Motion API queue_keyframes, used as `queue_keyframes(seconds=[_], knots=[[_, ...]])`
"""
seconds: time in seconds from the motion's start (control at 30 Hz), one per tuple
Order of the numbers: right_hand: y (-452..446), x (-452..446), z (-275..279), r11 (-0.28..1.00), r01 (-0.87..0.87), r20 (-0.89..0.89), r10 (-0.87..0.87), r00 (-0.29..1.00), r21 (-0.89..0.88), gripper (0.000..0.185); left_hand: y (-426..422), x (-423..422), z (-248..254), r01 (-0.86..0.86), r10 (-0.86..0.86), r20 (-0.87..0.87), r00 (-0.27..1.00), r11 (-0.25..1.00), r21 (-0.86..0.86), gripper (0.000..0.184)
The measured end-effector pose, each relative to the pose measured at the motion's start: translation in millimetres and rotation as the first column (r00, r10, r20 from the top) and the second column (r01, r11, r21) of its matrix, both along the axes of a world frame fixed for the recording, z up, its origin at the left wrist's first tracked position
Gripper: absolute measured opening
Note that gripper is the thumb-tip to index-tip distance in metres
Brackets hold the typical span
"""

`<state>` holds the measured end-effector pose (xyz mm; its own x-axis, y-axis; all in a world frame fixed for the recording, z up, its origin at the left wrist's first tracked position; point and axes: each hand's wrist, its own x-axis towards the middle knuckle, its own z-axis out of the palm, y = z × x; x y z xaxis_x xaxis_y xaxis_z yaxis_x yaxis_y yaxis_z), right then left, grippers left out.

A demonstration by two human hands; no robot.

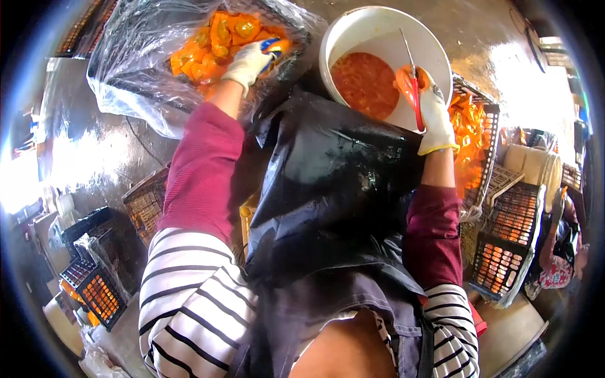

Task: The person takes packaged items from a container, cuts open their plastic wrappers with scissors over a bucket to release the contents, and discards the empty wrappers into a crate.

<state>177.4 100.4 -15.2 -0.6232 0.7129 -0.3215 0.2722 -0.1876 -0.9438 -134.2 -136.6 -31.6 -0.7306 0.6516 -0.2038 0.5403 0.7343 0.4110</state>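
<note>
Black latticed crates [504, 268] stand on a shiny grey floor [482, 34] to the near right, and a white bucket [378, 25] holding red pulp [362, 82] stands far, right of centre. At far left, the left hand [246, 66] has its fingers curled round an orange piece [283, 46] at a heap of orange flesh [217, 44] on clear plastic [123, 79]; the right hand [435, 116], closed, grips a red-handled blade [417, 104] and an orange chunk [402, 78] over the bucket

Fisheye bowing, black corners, blown-out glare left and right, soft sheen on dark apron [340, 170]
</note>
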Motion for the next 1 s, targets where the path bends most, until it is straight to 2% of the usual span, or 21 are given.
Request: queue_keyframes(seconds=[0.03,0.07,0.13,0.17,0.2,0.23,0.33,0.37,0.4,0.43,0.47,0.5,0.53,0.57,0.6,0.63,0.67,0.7,0.8,0.93,1.0], knots=[[-6.8,-4.3,14.2,0.990,0.067,-0.039,-0.072,0.997,-0.123,0.030,-8.9,-12.4,-22.0,-0.189,0.138,0.215,0.967,0.952,0.240,0.034],[-11.3,-7.2,22.8,0.961,0.123,-0.074,-0.146,0.987,-0.247,0.033,-13.4,-19.1,-19.0,-0.468,0.248,0.568,0.785,0.838,0.281,0.035],[-14.8,-7.0,20.6,0.957,0.108,-0.135,-0.148,0.980,-0.269,0.030,-22.0,-10.1,4.3,-0.690,0.185,0.724,0.664,0.526,0.498,0.035],[-17.5,-8.7,22.3,0.959,0.099,-0.154,-0.144,0.978,-0.265,0.027,-25.4,-0.2,24.8,-0.779,0.193,0.793,0.578,0.419,0.466,0.035],[-19.3,-11.6,22.5,0.961,0.090,-0.177,-0.139,0.974,-0.261,0.026,-26.8,-0.8,25.8,-0.632,0.123,0.674,0.729,0.500,0.592,0.035],[-6.8,-10.1,-2.9,1.000,-0.021,-0.075,0.021,0.997,-0.008,0.023,-29.5,-4.9,18.0,-0.454,0.040,0.527,0.849,0.566,0.688,0.034],[-28.5,-22.6,7.9,0.983,-0.105,-0.218,0.071,0.973,-0.151,0.024,-3.7,29.9,62.3,-0.061,0.028,0.065,0.998,0.794,0.605,0.035],[-31.6,-21.9,8.4,0.982,-0.190,-0.176,0.190,0.966,0.021,0.026,11.1,52.4,84.7,-0.271,0.002,0.399,0.917,0.736,0.621,0.034],[-36.0,-22.5,13.6,0.986,-0.133,-0.187,0.112,0.976,-0.103,0.025,32.8,60.0,75.9,-0.616,-0.177,0.764,0.621,0.493,0.615,0.030],[-34.5,-21.9,7.5,0.968,-0.133,-0.275,0.071,0.959,-0.214,0.025,42.5,77.6,94.6,-0.525,-0.128,0.695,0.708,0.563,0.638,0.030],[-36.4,-21.2,13.3,0.936,-0.141,-0.354,0.019,0.935,-0.322,0.026,46.4,92.5,104.8,-0.310,-0.094,0.483,0.870,0.657,0.687,0.030],[-39.5,-15.0,18.3,0.989,-0.147,-0.179,0.147,0.973,0.012,0.026,50.4,107.4,115.0,-0.112,-0.058,0.226,0.973,0.735,0.669,0.030],[-37.2,-10.5,15.2,0.973,-0.174,-0.121,0.193,0.974,0.148,0.025,55.2,113.0,111.3,0.184,-0.081,-0.208,0.975,0.818,0.545,0.029],[-36.3,-4.8,18.1,0.966,-0.180,-0.094,0.200,0.975,0.183,0.025,66.6,116.2,102.1,-0.228,-0.119,0.358,0.926,0.580,0.782,0.028],[-35.9,-0.1,20.1,0.959,-0.188,-0.067,0.207,0.976,0.213,0.024,77.8,118.0,93.2,-0.678,-0.323,0.758,0.567,0.340,0.652,0.028],[-33.8,1.7,19.3,0.959,-0.171,-0.098,0.198,0.975,0.227,0.024,77.9,124.2,100.2,-0.676,-0.304,0.785,0.540,0.399,0.619,0.031],[-33.0,2.9,17.2,0.959,-0.156,-0.127,0.190,0.973,0.238,0.025,80.2,133.5,103.6,-0.637,-0.248,0.743,0.621,0.392,0.663,0.033],[-33.1,4.6,14.4,0.959,-0.144,-0.155,0.185,0.970,0.246,0.026,84.9,131.5,90.7,-0.663,-0.276,0.750,0.602,0.351,0.661,0.036],[-40.3,3.0,42.3,0.848,-0.138,0.085,0.110,0.990,0.512,0.035,86.1,139.8,81.2,-0.734,-0.212,0.799,0.563,0.317,0.601,0.044],[-34.5,1.0,38.4,0.745,-0.275,0.302,0.105,0.948,0.607,0.048,83.8,141.7,85.4,-0.748,-0.147,0.828,0.541,0.366,0.553,0.051],[-30.8,-1.2,35.7,0.680,-0.372,0.371,0.156,0.915,0.632,0.048,83.1,147.0,94.5,-0.685,-0.091,0.789,0.608,0.443,0.578,0.044]])
